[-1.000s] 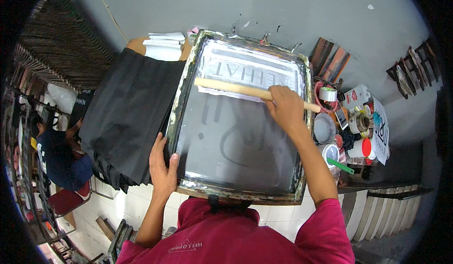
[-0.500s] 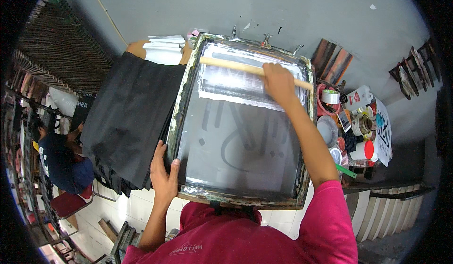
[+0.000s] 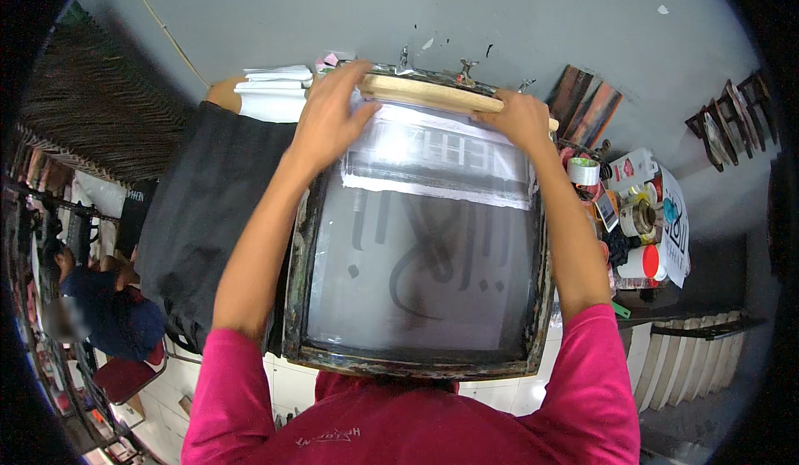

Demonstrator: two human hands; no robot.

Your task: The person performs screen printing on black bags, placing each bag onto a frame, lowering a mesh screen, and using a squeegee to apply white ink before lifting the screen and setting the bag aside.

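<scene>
A screen-printing frame (image 3: 408,367) with a worn, paint-stained rim lies in front of me. Its grey mesh (image 3: 349,299) shows a dark curved design, and white ink (image 3: 445,194) is smeared over the far part around some lettering. Along the far edge rests a squeegee (image 3: 429,93) with a pale wooden handle. My left hand (image 3: 333,124) is closed on the squeegee's left end, its fingertips over the top. My right hand (image 3: 518,121) grips the handle near its right end. The blade is hidden beneath the wood.
Left of the frame lies a stack of black fabric (image 3: 212,224), with white paper (image 3: 270,95) behind it. Tape (image 3: 583,170), tubs and a red-lidded container (image 3: 645,261) crowd the right side. Metal clamps (image 3: 467,70) stand along the back. A person (image 3: 112,307) sits at far left.
My left hand has left the frame's left edge and taken hold of the squeegee. The squeegee has moved to the far edge with my right hand. The frame's near end appears slightly shifted left.
</scene>
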